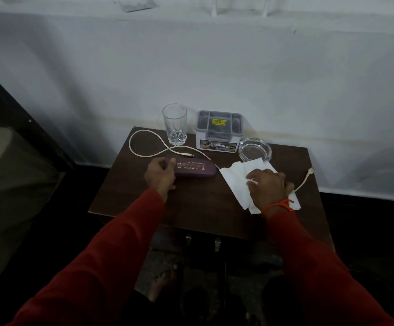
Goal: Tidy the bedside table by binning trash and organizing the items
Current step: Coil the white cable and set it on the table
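Left hand [160, 176] on "PRINCE OPTICALS" case [194, 170]

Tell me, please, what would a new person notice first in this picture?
Probably the two hands in red sleeves on the dark table: the left hand grips the end of a purple glasses case, and the right hand gathers a white tissue. Behind them, near the wall, stand a drinking glass, a grey organizer box and a glass ashtray.

We see long red sleeves [111, 243] on both arms, lower left and lower right of frame. Red thread bracelet [283, 204] on right wrist, loose end sticking out. Hands bare.
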A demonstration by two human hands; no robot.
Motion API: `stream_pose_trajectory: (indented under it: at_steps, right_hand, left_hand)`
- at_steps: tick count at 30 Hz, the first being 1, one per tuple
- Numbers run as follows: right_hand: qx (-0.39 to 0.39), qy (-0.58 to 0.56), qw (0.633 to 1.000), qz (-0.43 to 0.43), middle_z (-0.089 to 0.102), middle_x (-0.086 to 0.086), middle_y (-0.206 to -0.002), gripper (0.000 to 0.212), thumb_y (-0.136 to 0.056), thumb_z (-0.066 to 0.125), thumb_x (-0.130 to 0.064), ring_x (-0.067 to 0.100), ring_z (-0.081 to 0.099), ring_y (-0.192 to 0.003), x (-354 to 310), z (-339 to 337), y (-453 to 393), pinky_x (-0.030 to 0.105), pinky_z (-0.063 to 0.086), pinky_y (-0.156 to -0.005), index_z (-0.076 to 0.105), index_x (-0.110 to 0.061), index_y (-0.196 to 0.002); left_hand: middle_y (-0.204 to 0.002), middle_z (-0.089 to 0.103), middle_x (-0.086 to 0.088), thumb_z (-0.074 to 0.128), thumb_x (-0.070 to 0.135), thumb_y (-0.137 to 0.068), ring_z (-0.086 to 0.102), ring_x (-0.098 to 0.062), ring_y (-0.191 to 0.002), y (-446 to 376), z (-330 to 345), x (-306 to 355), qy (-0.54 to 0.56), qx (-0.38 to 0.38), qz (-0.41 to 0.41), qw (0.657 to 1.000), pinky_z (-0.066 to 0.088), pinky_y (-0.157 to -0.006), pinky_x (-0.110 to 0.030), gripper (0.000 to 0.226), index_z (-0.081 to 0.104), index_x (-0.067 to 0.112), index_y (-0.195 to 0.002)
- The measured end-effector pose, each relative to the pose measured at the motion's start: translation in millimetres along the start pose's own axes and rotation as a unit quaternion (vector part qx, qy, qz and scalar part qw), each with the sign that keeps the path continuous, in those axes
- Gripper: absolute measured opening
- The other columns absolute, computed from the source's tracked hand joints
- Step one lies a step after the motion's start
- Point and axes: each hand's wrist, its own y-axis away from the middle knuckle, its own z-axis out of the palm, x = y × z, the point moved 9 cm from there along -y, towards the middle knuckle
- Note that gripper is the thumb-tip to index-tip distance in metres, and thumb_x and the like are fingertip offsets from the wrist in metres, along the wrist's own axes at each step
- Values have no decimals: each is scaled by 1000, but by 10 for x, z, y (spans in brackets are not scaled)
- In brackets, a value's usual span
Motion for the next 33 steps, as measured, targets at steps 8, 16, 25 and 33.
stream_pose_trajectory:
  at_steps: [8, 16, 25, 33]
  right_hand:
    - [7, -173, 973, -155, 68, 0, -96, 21, -76, 56, -30, 26, 63, -97, -528, -187, 195, 44, 49, -87, 67, -27, -93]
    - [-158, -166, 940, -253, 71, 7, -102, 22, -87, 67, -26, 22, 65, -91, -1048, 346, 588, 29, 47, -88, 71, -14, -105]
    - [34, -149, 985, -77, 63, 8, -82, 22, -76, 66, 1, 23, 58, -77, 212, -316, -99, 38, 47, -85, 69, -17, -89]
    - [-136, 23, 989, -46, 47, 0, -128, 33, -83, 63, -26, 33, 38, -120, 321, 54, 8, 48, 30, -104, 63, -45, -110]
  left_hand:
    - [-114, 69, -4, 72, 29, -90, 65, -20, -107, 19, 53, 114, -77, -10, 68, 995, 49, -93, -26, 35, 67, 11, -120]
    - [-144, 41, -14, 72, 43, -84, 42, -38, -132, 121, 137, 125, -151, -25, 65, 986, 38, -112, -45, 55, 55, 23, -133]
    - [-112, 56, 1, 62, 37, -92, 47, -27, -110, 1014, 687, 487, -286, -154, 409, 852, 40, -91, -42, 17, 67, 30, -107]
    - [-140, 59, -1, 51, 8, -81, 56, -31, -95, 1385, 1313, 308, -438, -104, 549, 705, 43, -73, -40, 50, 64, 22, -127]
